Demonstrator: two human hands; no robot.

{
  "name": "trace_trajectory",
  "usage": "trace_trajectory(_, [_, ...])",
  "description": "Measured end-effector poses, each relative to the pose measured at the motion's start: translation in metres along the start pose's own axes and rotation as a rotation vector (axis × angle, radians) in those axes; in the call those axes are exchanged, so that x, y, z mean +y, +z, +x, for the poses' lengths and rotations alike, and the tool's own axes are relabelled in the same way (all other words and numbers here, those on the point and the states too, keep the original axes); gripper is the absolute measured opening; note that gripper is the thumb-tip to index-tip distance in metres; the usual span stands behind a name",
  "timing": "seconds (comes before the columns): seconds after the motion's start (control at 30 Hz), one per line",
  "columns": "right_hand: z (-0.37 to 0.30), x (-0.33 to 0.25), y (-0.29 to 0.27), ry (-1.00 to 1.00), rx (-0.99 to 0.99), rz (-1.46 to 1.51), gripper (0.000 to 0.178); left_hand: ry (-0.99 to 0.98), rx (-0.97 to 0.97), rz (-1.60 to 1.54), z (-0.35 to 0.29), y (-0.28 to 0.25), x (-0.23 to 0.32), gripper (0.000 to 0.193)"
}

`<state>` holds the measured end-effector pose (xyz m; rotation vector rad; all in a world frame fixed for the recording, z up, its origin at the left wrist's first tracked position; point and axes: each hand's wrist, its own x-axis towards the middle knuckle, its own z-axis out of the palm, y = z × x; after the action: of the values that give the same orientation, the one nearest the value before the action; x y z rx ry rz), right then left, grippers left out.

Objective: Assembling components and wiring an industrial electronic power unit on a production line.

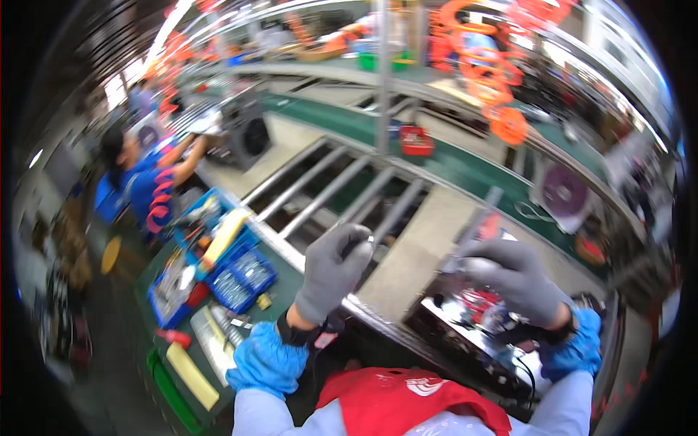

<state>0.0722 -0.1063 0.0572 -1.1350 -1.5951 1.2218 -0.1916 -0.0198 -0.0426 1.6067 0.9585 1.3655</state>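
Note:
My left hand (334, 272), in a grey glove, is raised over the front rail of the roller line. Its thumb and fingers are pinched together, with a small shiny spot at the tips; what they hold is too small to name. My right hand (512, 280), gloved too and blurred, hovers over an open box-shaped metal chassis (436, 323) with red parts and wires inside. Its fingers are curled together near the chassis's far end, and anything between them cannot be made out. Blue sleeve covers (273, 360) are on both forearms.
Left of me stands a green bench with a blue bin of small clear-bagged parts (243, 280), a red-handled tool (173, 337) and a yellow strip (193, 376). Rollers (316, 189) run ahead, beside a metal post (383, 80). A co-worker in blue (149, 182) handles a dark box-shaped unit (247, 131). Orange coiled hoses (487, 80) hang overhead.

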Motion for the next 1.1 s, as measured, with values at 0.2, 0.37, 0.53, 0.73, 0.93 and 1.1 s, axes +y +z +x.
trace_trajectory(0.2, [-0.011, 0.030, -0.017, -0.287, 0.105, -0.280, 0.018, 0.019, -0.182, -0.095, -0.006, 0.102, 0.066, 0.016])
trace_trajectory(0.37, [-0.021, 0.034, -0.035, -0.356, 0.182, -0.374, 0.020, 0.059, -0.246, -0.051, -0.008, 0.121, 0.072, 0.022])
trace_trajectory(0.53, [-0.027, 0.039, -0.045, -0.420, 0.231, -0.313, 0.018, -0.022, -0.307, -0.064, -0.014, 0.128, 0.080, 0.022])
trace_trajectory(0.73, [-0.028, 0.041, -0.053, -0.440, 0.287, -0.408, 0.020, 0.283, -0.299, 0.112, -0.006, 0.134, 0.081, 0.020])
trace_trajectory(0.93, [-0.031, 0.041, -0.054, -0.033, 0.154, -0.141, 0.025, 0.588, -0.301, 0.363, -0.001, 0.137, 0.076, 0.020])
trace_trajectory(1.1, [-0.028, 0.038, -0.059, -0.001, 0.113, 0.198, 0.026, 0.760, -0.260, 0.531, 0.002, 0.142, 0.075, 0.021])
